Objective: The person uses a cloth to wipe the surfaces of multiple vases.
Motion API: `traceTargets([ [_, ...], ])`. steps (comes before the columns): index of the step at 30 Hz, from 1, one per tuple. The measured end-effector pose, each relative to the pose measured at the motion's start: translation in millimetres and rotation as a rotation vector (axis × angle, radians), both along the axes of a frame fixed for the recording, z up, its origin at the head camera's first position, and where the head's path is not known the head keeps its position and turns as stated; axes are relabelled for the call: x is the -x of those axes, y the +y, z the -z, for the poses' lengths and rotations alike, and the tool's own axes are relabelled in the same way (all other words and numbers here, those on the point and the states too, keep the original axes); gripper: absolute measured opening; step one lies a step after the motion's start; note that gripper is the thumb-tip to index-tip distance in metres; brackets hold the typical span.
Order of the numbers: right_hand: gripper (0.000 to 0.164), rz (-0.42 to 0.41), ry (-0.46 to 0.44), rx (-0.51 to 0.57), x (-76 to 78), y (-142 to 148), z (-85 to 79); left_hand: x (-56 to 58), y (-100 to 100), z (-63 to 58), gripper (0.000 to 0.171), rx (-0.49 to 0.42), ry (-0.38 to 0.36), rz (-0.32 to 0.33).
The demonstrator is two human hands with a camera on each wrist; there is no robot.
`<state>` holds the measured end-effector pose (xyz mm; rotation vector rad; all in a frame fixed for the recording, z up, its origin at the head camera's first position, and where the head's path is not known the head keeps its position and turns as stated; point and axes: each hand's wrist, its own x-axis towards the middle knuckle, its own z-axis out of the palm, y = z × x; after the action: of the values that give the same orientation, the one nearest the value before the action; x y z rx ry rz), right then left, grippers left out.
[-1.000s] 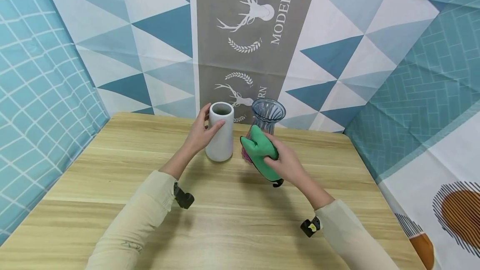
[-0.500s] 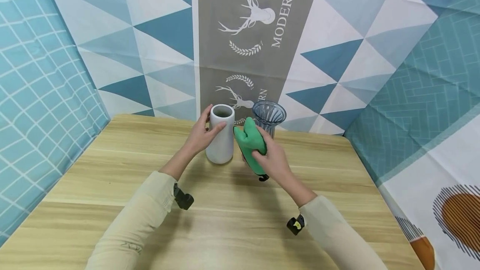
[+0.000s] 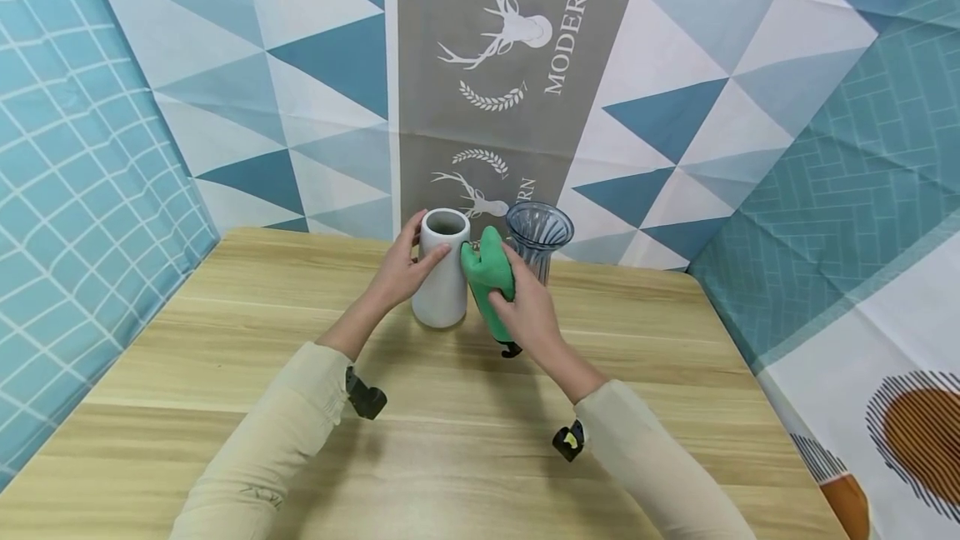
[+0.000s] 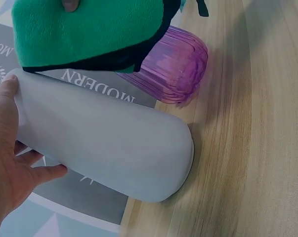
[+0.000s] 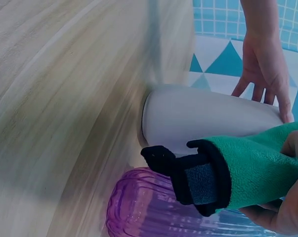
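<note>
A white vase [image 3: 440, 294] stands upright on the wooden table, and my left hand [image 3: 400, 272] holds it near the rim, thumb on the near side. My right hand [image 3: 529, 308] grips a green cloth [image 3: 489, 267] with black edging. The cloth is at the white vase's right side, by the upper part; in the left wrist view its black edge [image 4: 84, 65] seems to touch the vase. Right behind the cloth stands a ribbed glass vase [image 3: 540, 227] with a flared bluish top. Its lower part [image 4: 181, 66], pink-purple in the left wrist view, is hidden from the head view.
The wooden table [image 3: 420, 457] reaches back to a wall hanging [image 3: 330, 107] with triangles and deer heads, close behind both vases. Blue tile-patterned cloth [image 3: 75, 148] hangs at the left, and a patterned sheet [image 3: 847, 315] at the right.
My right hand has moved left with the green cloth, from in front of the glass vase to the white vase's side. My left hand keeps its hold on the white vase.
</note>
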<state>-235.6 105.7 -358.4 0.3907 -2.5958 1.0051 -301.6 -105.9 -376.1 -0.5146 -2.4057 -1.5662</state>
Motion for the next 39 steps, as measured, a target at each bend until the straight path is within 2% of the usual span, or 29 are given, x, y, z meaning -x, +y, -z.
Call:
traceTargets([
  [10,0.067,-0.068,-0.014,0.059,10.0,-15,11.2,-1.3,0,0.1,0.072,0.018,0.015,0.009],
  [21,0.078,-0.122,-0.035,0.124,14.6,-31,21.1,-0.3,1,-1.4,0.069,0.038,0.022,0.024],
  [27,0.087,-0.110,-0.025,0.137,17.8,-40,20.3,1.4,0,-1.9,0.068,0.052,0.030,0.020],
  [32,0.094,-0.068,-0.005,0.154,23.2,-44,20.9,2.0,-1,-2.4,0.068,0.056,0.033,0.018],
  [39,0.085,-0.040,0.028,0.175,27.2,-46,22.6,2.0,0,-3.7,0.068,0.046,0.028,0.021],
])
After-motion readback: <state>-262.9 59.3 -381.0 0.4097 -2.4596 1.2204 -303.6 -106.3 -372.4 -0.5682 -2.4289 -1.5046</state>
